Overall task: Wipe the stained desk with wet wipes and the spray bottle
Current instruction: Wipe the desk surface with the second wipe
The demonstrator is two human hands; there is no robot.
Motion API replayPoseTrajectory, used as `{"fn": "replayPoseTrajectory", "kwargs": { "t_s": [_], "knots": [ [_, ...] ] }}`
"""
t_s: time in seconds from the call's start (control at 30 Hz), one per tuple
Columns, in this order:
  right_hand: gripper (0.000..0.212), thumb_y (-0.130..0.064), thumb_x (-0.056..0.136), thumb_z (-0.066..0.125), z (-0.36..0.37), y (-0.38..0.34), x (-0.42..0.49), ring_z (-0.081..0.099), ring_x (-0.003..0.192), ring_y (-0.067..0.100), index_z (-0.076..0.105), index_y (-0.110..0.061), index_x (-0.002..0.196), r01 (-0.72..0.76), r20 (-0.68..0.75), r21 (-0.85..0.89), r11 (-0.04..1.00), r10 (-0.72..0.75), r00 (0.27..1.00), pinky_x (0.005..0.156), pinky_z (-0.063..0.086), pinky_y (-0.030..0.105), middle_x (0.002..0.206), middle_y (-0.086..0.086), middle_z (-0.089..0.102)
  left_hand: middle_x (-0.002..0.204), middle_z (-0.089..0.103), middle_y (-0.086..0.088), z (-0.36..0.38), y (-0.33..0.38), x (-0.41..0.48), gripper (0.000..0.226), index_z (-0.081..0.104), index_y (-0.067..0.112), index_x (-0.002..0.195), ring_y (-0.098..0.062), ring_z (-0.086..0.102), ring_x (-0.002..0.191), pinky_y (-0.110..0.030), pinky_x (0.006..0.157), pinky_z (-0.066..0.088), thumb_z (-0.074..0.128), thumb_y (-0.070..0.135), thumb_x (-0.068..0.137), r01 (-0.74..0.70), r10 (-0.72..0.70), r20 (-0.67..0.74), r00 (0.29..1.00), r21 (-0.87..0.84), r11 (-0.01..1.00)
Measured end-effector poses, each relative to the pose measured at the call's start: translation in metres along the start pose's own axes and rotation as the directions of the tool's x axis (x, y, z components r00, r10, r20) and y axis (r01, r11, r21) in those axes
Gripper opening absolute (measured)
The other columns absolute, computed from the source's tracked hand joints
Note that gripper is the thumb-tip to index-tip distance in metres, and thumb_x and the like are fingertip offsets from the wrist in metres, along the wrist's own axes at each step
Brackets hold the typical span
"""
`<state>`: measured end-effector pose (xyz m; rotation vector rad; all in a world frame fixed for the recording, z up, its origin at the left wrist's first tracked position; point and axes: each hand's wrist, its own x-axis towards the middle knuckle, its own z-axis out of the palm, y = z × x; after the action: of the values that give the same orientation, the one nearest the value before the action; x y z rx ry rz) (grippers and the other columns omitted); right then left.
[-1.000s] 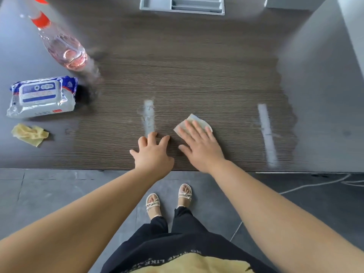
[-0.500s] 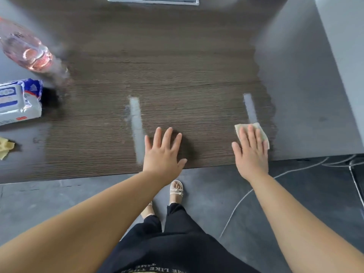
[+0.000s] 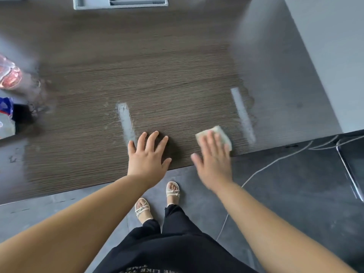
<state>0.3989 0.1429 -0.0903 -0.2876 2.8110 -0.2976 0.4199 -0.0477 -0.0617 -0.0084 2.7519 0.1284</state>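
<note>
View from above of a dark wood-grain desk (image 3: 157,71) whose near edge runs across the middle of the frame. The left hand (image 3: 146,158) lies flat on the desk just below centre, fingers spread wide, holding nothing. The right hand (image 3: 213,160), lower right of centre, is blurred; its palm is flat and its fingers extended, pressing a folded pale wipe (image 3: 218,133) against the desk close to the near edge. The far part of the wipe shows beyond the fingertips. The hand presses rather than grips it.

Two pale streaks mark the surface. One streak (image 3: 126,121) runs from the centre toward the left hand and ends beside its little finger. The other streak (image 3: 243,115) lies at centre right, just to the right of the wipe. The area around both streaks looks damp and darker than the dull grey margins of the desk.

At the left edge of the frame, the base of a spray bottle (image 3: 9,75) with pinkish liquid stands on the desk, blurred and cut off by the frame. Below it, also cut off, lies a pack of wet wipes (image 3: 6,117) in blue and white wrapping. A grey tray (image 3: 78,4) sits at the top edge, left of centre.

Below the desk appear dark floor tiles (image 3: 295,194), a cable (image 3: 266,168) at right, and two sandalled feet (image 3: 157,200).
</note>
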Motion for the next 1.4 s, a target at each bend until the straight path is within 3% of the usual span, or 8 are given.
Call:
{"fn": "replayPoseTrajectory", "kwargs": {
  "t_s": [0.13,0.37,0.57,0.8,0.9,1.1,1.27,1.4],
  "knots": [
    [0.061,-0.052,0.095,0.024,0.012,-0.007,-0.008,0.015,0.144,0.021,0.028,-0.020,0.146,0.463,0.063,-0.115,0.879,-0.459,0.886,0.114,0.006,0.040,0.154,0.001,0.022,0.136,0.048,-0.018,0.006,-0.015,-0.011,0.060,0.051,0.011,0.133,-0.044,0.041,0.127,-0.058,0.102,0.035,0.047,0.043,0.082,0.000,-0.019,-0.138,0.990,-0.140,0.990],
    [0.073,-0.055,0.091,0.015,0.018,-0.003,-0.007,-0.002,0.145,0.022,0.004,-0.010,0.147,0.153,-0.042,-0.113,0.982,-0.158,0.986,0.115,-0.010,0.038,0.155,0.005,0.000,0.135,0.047,-0.019,0.017,-0.048,-0.036,0.056,0.053,0.010,0.130,-0.046,0.036,0.128,-0.058,0.103,0.032,0.050,0.040,0.084,0.119,-0.150,-0.149,0.977,-0.204,0.972],
    [0.062,-0.024,0.083,0.063,0.046,-0.066,-0.028,0.038,0.136,0.025,0.041,-0.011,0.138,0.519,-0.159,-0.094,0.850,-0.527,0.834,0.113,0.021,0.040,0.145,0.006,0.042,0.144,0.038,-0.016,0.021,-0.068,-0.054,0.053,0.047,0.012,0.135,-0.041,0.023,0.137,-0.054,0.109,0.024,0.058,0.035,0.088,0.158,-0.205,-0.146,0.968,-0.282,0.947],
    [0.037,-0.006,0.083,0.042,0.038,-0.105,-0.032,0.068,0.100,0.018,0.074,-0.017,0.098,0.553,-0.394,0.118,0.825,-0.472,0.789,0.082,0.055,0.032,0.106,-0.001,0.072,0.152,0.021,-0.005,0.023,-0.100,-0.083,0.056,0.032,0.020,0.144,-0.029,0.005,0.143,-0.046,0.112,0.022,0.046,0.040,0.094,0.242,-0.275,-0.051,0.960,-0.344,0.907],
    [0.034,-0.008,0.091,0.046,0.018,-0.136,-0.038,0.066,0.082,0.010,0.070,-0.024,0.108,0.290,-0.058,0.518,0.805,-0.305,0.951,0.072,0.053,0.023,0.107,-0.005,0.071,0.150,0.027,-0.007,0.024,-0.111,-0.094,0.054,0.037,0.017,0.142,-0.030,0.010,0.141,-0.047,0.110,0.026,0.048,0.039,0.093,0.252,-0.295,-0.056,0.954,-0.386,0.887],
    [0.022,-0.007,0.093,0.049,-0.004,-0.201,-0.003,0.059,0.094,0.018,0.061,-0.023,0.101,-0.306,0.443,0.816,0.489,-0.191,0.876,0.079,0.047,0.033,0.106,0.005,0.064,0.149,0.028,-0.007,0.023,-0.139,-0.118,0.054,0.036,0.017,0.142,-0.030,0.012,0.141,-0.042,0.114,0.020,0.048,0.038,0.094,0.298,-0.369,-0.080,0.926,-0.447,0.843],
    [0.022,-0.015,0.093,0.050,-0.002,-0.205,0.037,0.057,0.098,0.018,0.068,-0.021,0.103,-0.065,0.128,0.580,0.812,-0.012,0.992,0.080,0.043,0.026,0.105,-0.001,0.066,0.151,0.023,-0.005,0.020,-0.162,-0.125,0.054,0.032,0.019,0.144,-0.026,0.008,0.141,-0.038,0.114,0.020,0.044,0.039,0.095,0.323,-0.404,-0.066,0.912,-0.488,0.811],
    [0.029,0.002,0.085,0.051,0.012,-0.193,0.027,0.057,0.102,0.028,0.074,-0.012,0.098,0.304,-0.217,0.269,0.914,-0.250,0.944,0.081,0.040,0.021,0.106,0.004,0.070,0.151,0.024,-0.004,0.018,-0.167,-0.124,0.054,0.032,0.020,0.144,-0.024,0.011,0.140,-0.037,0.113,0.021,0.043,0.040,0.095,0.314,-0.401,-0.067,0.914,-0.508,0.802]
  ]
}}
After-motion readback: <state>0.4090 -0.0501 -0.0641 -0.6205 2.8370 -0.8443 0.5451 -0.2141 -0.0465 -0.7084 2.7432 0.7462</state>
